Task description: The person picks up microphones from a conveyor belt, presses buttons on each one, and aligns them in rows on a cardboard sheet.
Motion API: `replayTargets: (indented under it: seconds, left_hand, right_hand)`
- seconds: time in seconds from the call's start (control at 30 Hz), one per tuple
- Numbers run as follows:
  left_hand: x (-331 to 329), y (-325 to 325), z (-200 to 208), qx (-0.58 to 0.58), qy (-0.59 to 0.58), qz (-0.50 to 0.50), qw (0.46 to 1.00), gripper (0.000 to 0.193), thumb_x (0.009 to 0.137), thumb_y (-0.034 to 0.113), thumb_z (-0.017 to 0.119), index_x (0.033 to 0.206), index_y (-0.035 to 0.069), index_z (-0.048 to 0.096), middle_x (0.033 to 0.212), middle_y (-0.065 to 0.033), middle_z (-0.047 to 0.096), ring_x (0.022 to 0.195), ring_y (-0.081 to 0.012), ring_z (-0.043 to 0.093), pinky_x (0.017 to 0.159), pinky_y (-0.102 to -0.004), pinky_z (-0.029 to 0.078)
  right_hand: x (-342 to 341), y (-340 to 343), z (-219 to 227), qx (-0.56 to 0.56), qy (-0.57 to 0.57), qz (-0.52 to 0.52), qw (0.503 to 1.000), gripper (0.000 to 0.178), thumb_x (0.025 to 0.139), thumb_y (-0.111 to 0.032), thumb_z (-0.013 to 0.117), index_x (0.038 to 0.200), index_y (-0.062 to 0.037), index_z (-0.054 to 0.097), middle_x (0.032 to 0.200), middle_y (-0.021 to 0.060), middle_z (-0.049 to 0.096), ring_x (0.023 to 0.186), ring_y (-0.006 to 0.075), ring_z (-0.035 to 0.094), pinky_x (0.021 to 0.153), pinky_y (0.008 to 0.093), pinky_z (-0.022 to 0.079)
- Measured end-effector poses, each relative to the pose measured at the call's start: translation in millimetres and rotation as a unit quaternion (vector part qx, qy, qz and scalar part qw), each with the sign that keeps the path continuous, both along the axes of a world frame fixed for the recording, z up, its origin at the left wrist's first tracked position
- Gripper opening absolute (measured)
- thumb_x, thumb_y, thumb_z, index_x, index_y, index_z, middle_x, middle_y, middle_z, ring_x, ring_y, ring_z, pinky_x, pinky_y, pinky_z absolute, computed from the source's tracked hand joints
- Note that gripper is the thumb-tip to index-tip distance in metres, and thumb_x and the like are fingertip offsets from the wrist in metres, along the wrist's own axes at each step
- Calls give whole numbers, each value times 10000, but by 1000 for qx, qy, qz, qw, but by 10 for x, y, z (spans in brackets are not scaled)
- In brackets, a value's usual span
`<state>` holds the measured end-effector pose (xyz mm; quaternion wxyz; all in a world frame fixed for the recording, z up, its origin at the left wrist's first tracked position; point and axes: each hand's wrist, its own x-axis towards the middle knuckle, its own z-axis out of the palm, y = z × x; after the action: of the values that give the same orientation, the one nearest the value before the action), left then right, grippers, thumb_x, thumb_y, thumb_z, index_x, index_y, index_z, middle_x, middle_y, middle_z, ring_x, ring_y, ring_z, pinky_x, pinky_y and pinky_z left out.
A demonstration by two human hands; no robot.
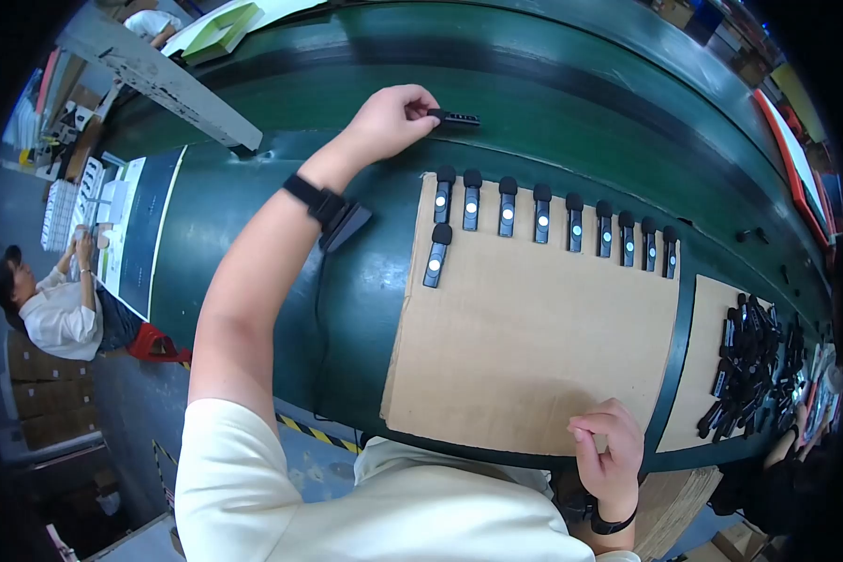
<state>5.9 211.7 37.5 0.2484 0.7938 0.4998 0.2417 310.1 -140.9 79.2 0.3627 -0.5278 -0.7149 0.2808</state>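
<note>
At the far side of the bench, my left hand [393, 120] pinches the near end of a small black wireless microphone [461, 118] over the green belt. On a cardboard sheet [534, 347] lie several similar black microphones with foam tips and round lit dots, most in a row [507, 208] along its far edge. One more microphone [436, 256] sits below the row's left end. Close to my body, my right hand [611, 450] hovers over the sheet's near right corner, fingers curled in and nothing visible in them.
A pile of black microphones [745, 365] covers a second cardboard piece at the right. Beside my left wrist a dark wedge-shaped object [347, 228] stands on the bench, a cable nearby. A metal post [159, 80] rises at the far left. Another person [56, 309] works at the left.
</note>
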Motion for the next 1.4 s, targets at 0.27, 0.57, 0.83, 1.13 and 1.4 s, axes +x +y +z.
replayTargets:
  seconds: [0.27, 0.57, 0.83, 1.13, 1.4]
  left_hand:
    - [271, -1695, 885, 153, -141, -209, 955, 201, 731, 15, 711, 923, 4, 654, 886, -106, 657, 802, -248, 629, 777, -335, 499]
    - [476, -2297, 1013, 86, -217, -281, 931, 257, 679, 51, 776, 909, 14, 667, 844, -122, 656, 748, -291, 622, 723, -383, 487]
    - [514, -2288, 841, 66, -222, -287, 930, 319, 671, 86, 829, 940, 7, 677, 823, -109, 658, 724, -280, 620, 759, -400, 502]
    - [517, -2251, 772, 104, -224, -309, 918, 298, 689, 83, 816, 949, 17, 686, 816, -92, 666, 731, -256, 624, 832, -433, 510]
    - [574, -2298, 794, 45, -235, -288, 927, 275, 722, 98, 809, 956, 24, 685, 851, -100, 686, 757, -260, 641, 846, -444, 509]
  right_hand:
    - [-129, 122, 274, 0, 105, -7, 994, 114, 834, 16, 633, 946, -1, 619, 889, 132, 634, 783, 199, 584, 703, 284, 454]
    - [-364, 340, 371, 106, 185, 12, 977, 353, 776, 9, 771, 1094, 26, 616, 935, 126, 648, 732, 164, 603, 642, 261, 499]
    - [-460, 298, 268, 62, 199, 16, 978, 283, 810, -7, 746, 1045, 30, 593, 914, 130, 624, 815, 199, 588, 720, 281, 458]
    - [-453, 323, 236, 59, 196, 24, 979, 300, 806, 2, 746, 1064, 27, 596, 921, 130, 624, 812, 194, 590, 720, 280, 460]
    - [-449, 378, 210, 108, 178, 23, 978, 337, 773, 55, 754, 1086, 13, 635, 959, 132, 647, 769, 171, 621, 654, 256, 514]
